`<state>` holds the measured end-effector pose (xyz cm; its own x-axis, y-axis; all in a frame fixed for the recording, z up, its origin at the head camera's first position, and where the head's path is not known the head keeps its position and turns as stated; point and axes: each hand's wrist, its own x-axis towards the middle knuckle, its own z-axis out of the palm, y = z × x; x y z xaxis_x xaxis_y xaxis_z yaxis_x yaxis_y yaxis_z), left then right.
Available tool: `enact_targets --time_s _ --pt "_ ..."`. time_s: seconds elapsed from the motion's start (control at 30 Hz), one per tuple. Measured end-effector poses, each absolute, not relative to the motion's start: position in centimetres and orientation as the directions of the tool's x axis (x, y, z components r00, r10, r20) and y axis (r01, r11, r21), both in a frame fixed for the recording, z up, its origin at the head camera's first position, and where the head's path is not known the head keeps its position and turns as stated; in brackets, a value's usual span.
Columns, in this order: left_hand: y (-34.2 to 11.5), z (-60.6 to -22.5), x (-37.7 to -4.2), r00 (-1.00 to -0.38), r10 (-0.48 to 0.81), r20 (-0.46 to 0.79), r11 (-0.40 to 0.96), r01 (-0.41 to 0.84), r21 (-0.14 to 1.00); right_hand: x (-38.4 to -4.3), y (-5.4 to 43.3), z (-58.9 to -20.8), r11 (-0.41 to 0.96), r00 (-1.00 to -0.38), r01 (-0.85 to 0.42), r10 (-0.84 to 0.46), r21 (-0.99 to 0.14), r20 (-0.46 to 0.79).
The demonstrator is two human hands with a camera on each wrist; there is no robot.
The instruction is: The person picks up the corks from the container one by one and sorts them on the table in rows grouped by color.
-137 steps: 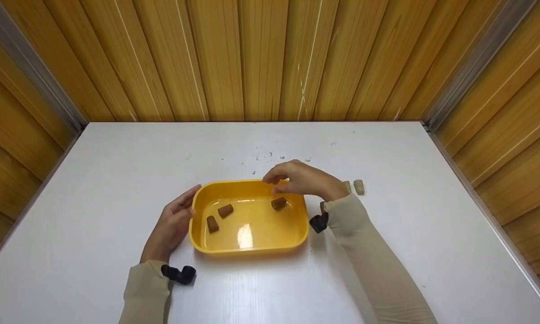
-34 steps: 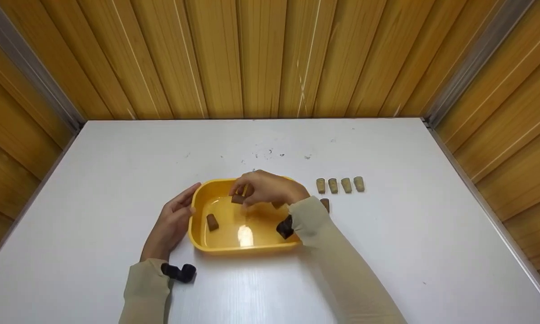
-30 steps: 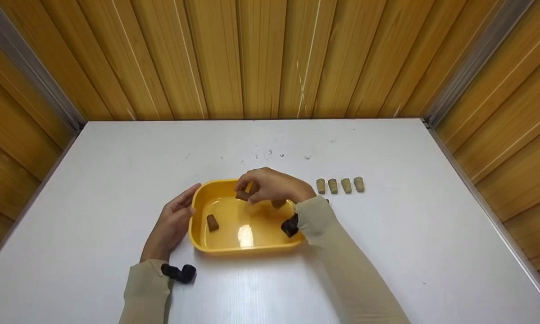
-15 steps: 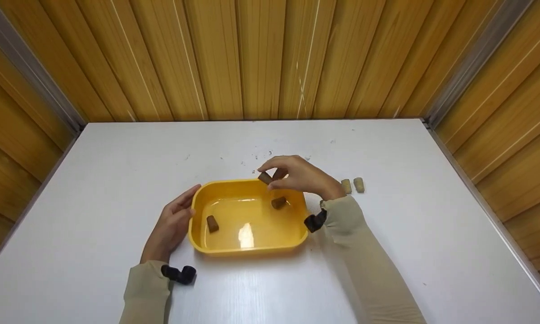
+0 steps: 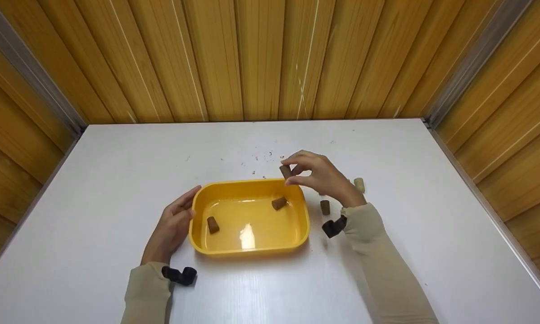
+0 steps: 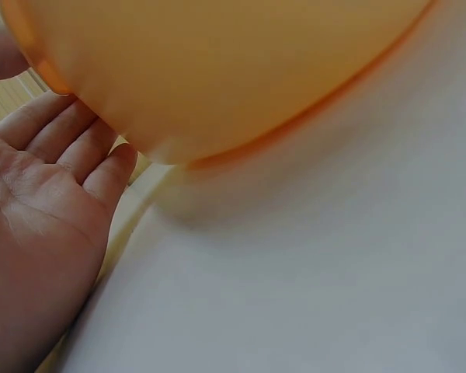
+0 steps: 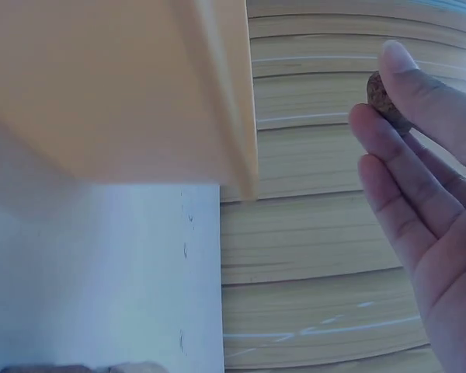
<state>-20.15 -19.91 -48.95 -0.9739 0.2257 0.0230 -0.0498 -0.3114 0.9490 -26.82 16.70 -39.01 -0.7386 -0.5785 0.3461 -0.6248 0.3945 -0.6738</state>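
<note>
My right hand (image 5: 324, 175) pinches a brown tapered cork (image 5: 285, 172) between thumb and fingertips, above the far right corner of a yellow tray (image 5: 249, 250). The right wrist view shows the speckled cork (image 7: 384, 101) at the fingertips. Two brown corks lie inside the tray, one cork (image 5: 213, 225) at the left and another cork (image 5: 279, 203) towards the right. My left hand (image 5: 173, 225) rests against the tray's left side, thumb near the rim. In the left wrist view its fingers (image 6: 85, 148) lie extended along the outer wall.
Right of the tray, another brown cork (image 5: 325, 207) lies on the white table (image 5: 116, 189). A pale cork (image 5: 359, 185) shows beyond my right hand, with others mostly hidden by it. Wood-patterned panels (image 5: 260, 63) stand behind the table and at both sides.
My right hand has lifted the brown cork from the tray's left part and carried it right, past the far rim. The left hand and tray have stayed put.
</note>
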Motion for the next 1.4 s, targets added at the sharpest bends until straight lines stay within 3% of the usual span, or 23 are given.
enact_targets --time_s 0.27,0.7,1.0,1.4 --pt "-20.0 -48.9 -20.2 -0.967 0.253 0.021 -0.289 -0.055 0.956 -26.3 19.0 -40.2 0.408 -0.765 -0.606 -0.534 -0.683 0.360" --pt "-19.9 -48.8 -20.0 -0.975 0.224 -0.005 -0.300 -0.073 0.951 -25.3 22.1 -41.6 0.458 -0.831 -0.502 -0.491 -0.734 0.262" --pt "-19.8 -48.8 -19.9 -0.975 0.223 -0.020 -0.299 -0.088 0.950 -24.9 24.1 -42.8 0.524 -0.828 -0.533 -0.485 -0.665 0.282" --pt "-20.0 -48.7 -20.1 -0.970 0.244 -0.003 -0.299 -0.078 0.951 -24.2 26.3 -44.1 0.577 -0.870 -0.465 -0.439 -0.671 0.225"
